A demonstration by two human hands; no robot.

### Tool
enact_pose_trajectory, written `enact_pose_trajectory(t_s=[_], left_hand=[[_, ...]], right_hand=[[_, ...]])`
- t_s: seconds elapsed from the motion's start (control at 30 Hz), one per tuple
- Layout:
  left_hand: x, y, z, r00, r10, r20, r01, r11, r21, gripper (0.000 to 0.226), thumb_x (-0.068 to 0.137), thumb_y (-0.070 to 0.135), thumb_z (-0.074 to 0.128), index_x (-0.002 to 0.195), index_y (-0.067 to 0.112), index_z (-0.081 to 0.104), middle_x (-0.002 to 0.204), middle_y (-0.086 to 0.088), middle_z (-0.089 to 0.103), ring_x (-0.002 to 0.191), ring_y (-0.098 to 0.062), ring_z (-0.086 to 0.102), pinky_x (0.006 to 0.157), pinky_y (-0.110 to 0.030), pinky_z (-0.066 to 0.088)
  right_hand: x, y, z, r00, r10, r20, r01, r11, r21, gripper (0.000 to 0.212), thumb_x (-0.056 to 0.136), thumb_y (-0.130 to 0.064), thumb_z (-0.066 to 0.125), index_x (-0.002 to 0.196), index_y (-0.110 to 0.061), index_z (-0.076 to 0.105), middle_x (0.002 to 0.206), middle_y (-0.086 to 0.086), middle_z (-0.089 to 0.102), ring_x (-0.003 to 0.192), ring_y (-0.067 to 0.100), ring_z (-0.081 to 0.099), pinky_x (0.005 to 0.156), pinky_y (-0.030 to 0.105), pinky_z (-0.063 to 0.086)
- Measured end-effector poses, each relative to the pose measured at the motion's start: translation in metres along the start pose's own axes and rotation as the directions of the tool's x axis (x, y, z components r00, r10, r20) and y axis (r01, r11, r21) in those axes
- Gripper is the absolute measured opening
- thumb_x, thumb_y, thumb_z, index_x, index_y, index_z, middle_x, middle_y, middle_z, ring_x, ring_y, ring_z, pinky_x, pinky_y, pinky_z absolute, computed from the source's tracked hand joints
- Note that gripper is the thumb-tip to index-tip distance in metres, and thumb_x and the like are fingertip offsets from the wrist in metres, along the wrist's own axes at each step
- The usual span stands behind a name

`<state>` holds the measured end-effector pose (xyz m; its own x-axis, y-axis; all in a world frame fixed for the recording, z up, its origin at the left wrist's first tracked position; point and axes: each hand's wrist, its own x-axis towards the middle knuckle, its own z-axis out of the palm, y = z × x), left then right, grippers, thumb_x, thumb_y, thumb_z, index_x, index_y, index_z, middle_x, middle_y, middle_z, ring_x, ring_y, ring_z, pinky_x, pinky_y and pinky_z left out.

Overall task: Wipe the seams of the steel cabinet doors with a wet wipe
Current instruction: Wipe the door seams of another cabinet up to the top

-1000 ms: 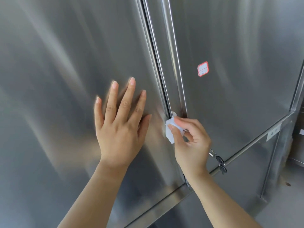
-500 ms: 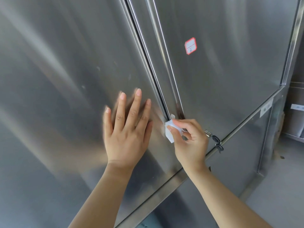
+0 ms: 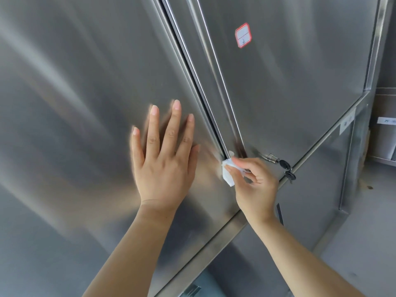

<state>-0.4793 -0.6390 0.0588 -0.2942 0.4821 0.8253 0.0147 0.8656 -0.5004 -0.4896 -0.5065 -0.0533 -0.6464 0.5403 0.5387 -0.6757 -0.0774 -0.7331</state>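
Note:
Two brushed-steel cabinet doors meet at a narrow vertical seam [image 3: 192, 67] that runs down the middle of the view. My left hand [image 3: 165, 159] lies flat on the left door [image 3: 85, 93], fingers spread, holding nothing. My right hand [image 3: 255, 185] pinches a folded white wet wipe [image 3: 227, 173] and presses it against the lower part of the seam, close to the doors' bottom edge. The right door [image 3: 289, 71] carries a small red-bordered label [image 3: 242, 35].
A lock with dark keys [image 3: 285, 166] hangs from the right door's lower corner, just right of my right hand. A steel rail [image 3: 214, 251] runs under the doors, with a lower panel below. Steel shelving [image 3: 385, 129] stands at the far right.
My right hand has slid the wipe down the seam toward the doors' bottom edge. The left hand stays flat on the left door. The camera has tilted, shifting the view.

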Motion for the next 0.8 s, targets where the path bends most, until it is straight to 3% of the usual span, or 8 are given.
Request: enact_pose_trajectory(t_s=[0.1, 0.27, 0.47, 0.53, 0.7, 0.8], left_hand=[[0.0, 0.0, -0.002, 0.999, 0.037, 0.016, -0.037, 0.999, 0.013, 0.04, 0.097, 0.035, 0.051, 0.134, 0.022, 0.056, 0.149, -0.001, 0.042, 0.14, -0.032, 0.032, 0.11, -0.054, 0.02], [-0.011, -0.004, -0.004, 0.985, 0.165, 0.053, -0.164, 0.986, -0.022, 0.041, 0.095, 0.032, 0.054, 0.134, 0.019, 0.055, 0.148, -0.003, 0.043, 0.138, -0.032, 0.038, 0.111, -0.053, 0.018], [-0.03, 0.0, -0.004, 0.978, 0.185, 0.095, -0.184, 0.983, -0.025, 0.043, 0.096, 0.034, 0.054, 0.136, 0.019, 0.053, 0.151, -0.003, 0.039, 0.141, -0.029, 0.032, 0.113, -0.047, 0.016], [-0.029, -0.001, -0.003, 0.977, 0.188, 0.1, -0.186, 0.982, -0.026, 0.044, 0.097, 0.035, 0.051, 0.137, 0.019, 0.052, 0.152, -0.003, 0.038, 0.141, -0.03, 0.028, 0.114, -0.047, 0.012], [-0.03, -0.001, -0.002, 0.976, 0.193, 0.096, -0.192, 0.981, -0.02, 0.045, 0.097, 0.035, 0.051, 0.138, 0.019, 0.05, 0.152, -0.003, 0.037, 0.14, -0.03, 0.025, 0.114, -0.047, 0.009], [-0.031, -0.002, -0.001, 0.975, 0.197, 0.106, -0.196, 0.98, -0.018, 0.045, 0.097, 0.037, 0.05, 0.138, 0.019, 0.05, 0.152, -0.003, 0.037, 0.141, -0.03, 0.024, 0.114, -0.048, 0.009]], right_hand=[[0.009, -0.013, 0.008, 1.0, 0.015, -0.016, -0.016, 1.0, -0.027, 0.03, 0.078, -0.004, 0.073, 0.085, -0.033, 0.069, 0.082, -0.018, 0.066, 0.077, 0.007, 0.064, 0.069, 0.025, 0.051], [0.026, -0.023, 0.023, 0.997, -0.08, -0.023, 0.08, 0.997, -0.025, 0.018, 0.08, -0.007, 0.071, 0.093, -0.019, 0.072, 0.087, -0.016, 0.065, 0.081, 0.002, 0.062, 0.07, 0.018, 0.049], [-0.021, 0.012, -0.008, 0.996, 0.081, -0.033, -0.081, 0.997, 0.015, 0.038, 0.08, 0.007, 0.067, 0.086, -0.03, 0.067, 0.086, -0.019, 0.067, 0.085, 0.002, 0.064, 0.074, 0.015, 0.049], [-0.019, 0.011, -0.006, 0.997, 0.066, -0.037, -0.066, 0.998, -0.001, 0.037, 0.08, 0.006, 0.067, 0.085, -0.03, 0.067, 0.086, -0.018, 0.066, 0.085, 0.001, 0.064, 0.074, 0.015, 0.049], [0.004, -0.001, 0.012, 0.995, -0.086, -0.052, 0.086, 0.996, -0.007, 0.017, 0.081, 0.001, 0.068, 0.092, -0.012, 0.071, 0.087, -0.026, 0.063, 0.087, -0.003, 0.063, 0.072, 0.014, 0.047], [-0.01, 0.013, 0.002, 0.998, -0.048, -0.045, 0.046, 0.998, -0.034, 0.018, 0.081, 0.003, 0.067, 0.092, -0.01, 0.071, 0.089, -0.018, 0.065, 0.084, 0.002, 0.063, 0.073, 0.02, 0.05]])
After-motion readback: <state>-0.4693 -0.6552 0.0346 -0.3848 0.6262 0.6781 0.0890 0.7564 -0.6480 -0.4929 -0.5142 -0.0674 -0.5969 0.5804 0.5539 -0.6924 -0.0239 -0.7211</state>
